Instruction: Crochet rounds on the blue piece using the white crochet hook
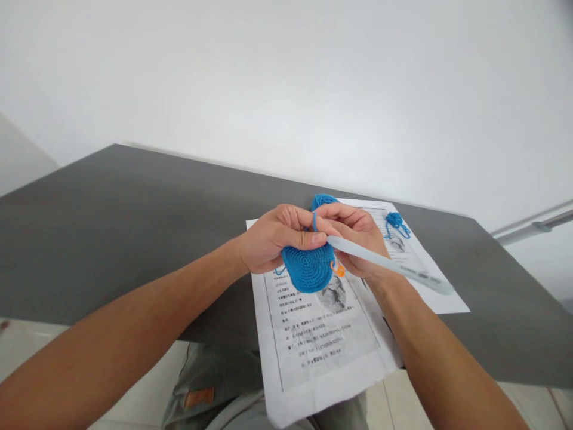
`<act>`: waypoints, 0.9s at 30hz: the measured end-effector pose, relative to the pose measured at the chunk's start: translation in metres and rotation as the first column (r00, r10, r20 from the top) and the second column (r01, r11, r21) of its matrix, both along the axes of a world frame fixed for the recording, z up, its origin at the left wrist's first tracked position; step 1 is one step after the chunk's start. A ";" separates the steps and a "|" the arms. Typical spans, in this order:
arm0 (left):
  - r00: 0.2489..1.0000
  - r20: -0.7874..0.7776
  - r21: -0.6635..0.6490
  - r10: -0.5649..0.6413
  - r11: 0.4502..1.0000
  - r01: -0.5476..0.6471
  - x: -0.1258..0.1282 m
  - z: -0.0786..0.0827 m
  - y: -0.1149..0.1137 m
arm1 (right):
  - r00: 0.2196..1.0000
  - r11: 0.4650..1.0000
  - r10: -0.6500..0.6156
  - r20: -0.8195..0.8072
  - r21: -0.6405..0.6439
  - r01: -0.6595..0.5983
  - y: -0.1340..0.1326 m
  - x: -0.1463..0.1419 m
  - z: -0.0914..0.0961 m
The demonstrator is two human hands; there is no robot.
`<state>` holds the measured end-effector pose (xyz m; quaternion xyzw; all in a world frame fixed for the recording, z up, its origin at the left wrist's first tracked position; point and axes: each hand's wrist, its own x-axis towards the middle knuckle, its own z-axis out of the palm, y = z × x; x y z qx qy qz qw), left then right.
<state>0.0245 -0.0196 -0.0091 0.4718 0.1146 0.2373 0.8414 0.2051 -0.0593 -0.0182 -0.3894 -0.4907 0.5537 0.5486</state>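
A round blue crochet piece [308,269] hangs below my hands, its stitches running in rings. My left hand [282,236] pinches its upper edge between thumb and fingers, and a strand of blue yarn [314,221] loops over a finger there. An orange stitch marker [337,269] hooks onto the piece's right edge. In my right hand [356,230] is a crochet hook with a thick pale handle [385,261], slanting down to the right across the palm. The hook's tip is hidden at the fingertips, where both hands meet.
Printed sheets of paper [322,370] lie under my hands, the nearest overhanging the front edge of the dark grey table [134,239]. A blue yarn bundle [323,200] sits behind my hands. A small blue yarn tangle [396,221] rests on the right sheet. A white wall [268,89] stands behind.
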 end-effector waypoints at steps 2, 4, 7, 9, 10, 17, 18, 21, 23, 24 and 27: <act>1.000 -0.003 -0.004 -0.029 1.000 0.029 -0.001 0.000 0.000 | 1.000 1.000 0.003 0.021 0.001 -0.003 0.000 0.002 -0.001; 0.999 -0.002 -0.003 -0.055 0.999 0.054 -0.002 0.001 -0.001 | 0.999 1.000 -0.003 0.047 0.006 0.002 0.000 0.003 -0.002; 0.997 0.006 0.003 -0.081 0.997 0.081 -0.001 0.001 -0.002 | 0.997 1.000 -0.018 0.072 0.017 0.016 0.002 0.003 -0.002; 0.993 0.030 0.002 -0.113 0.994 0.113 0.000 0.001 -0.002 | 0.996 1.000 -0.029 0.079 0.016 0.027 0.003 0.002 -0.002; 0.991 0.041 0.003 -0.127 0.992 0.127 0.000 0.001 -0.002 | 0.996 0.999 -0.033 0.083 0.013 0.032 0.003 0.002 -0.002; 0.999 0.001 -0.004 -0.048 0.999 0.048 -0.001 0.001 -0.004 | 0.996 0.998 -0.068 0.062 -0.013 0.069 0.001 -0.004 -0.003; 0.999 -0.002 -0.007 -0.038 0.999 0.038 -0.001 0.001 -0.004 | 0.995 0.997 -0.081 0.055 -0.012 0.081 0.001 -0.004 -0.002; 0.999 0.034 -0.019 0.009 1.000 -0.008 0.000 0.000 -0.004 | 0.992 0.992 -0.125 0.026 -0.004 0.125 0.003 -0.004 0.001; 0.995 0.070 -0.020 0.078 0.997 -0.077 0.002 -0.002 -0.004 | 0.989 0.989 -0.147 0.010 -0.004 0.147 0.004 -0.004 0.003; 0.989 0.082 -0.020 0.121 0.993 -0.120 0.003 -0.003 -0.004 | 0.988 0.988 -0.155 0.004 -0.005 0.155 0.005 -0.005 0.002; 0.965 0.103 -0.037 0.242 0.970 -0.240 0.005 -0.003 -0.002 | 0.984 0.984 -0.175 -0.015 -0.004 0.175 0.005 -0.011 -0.002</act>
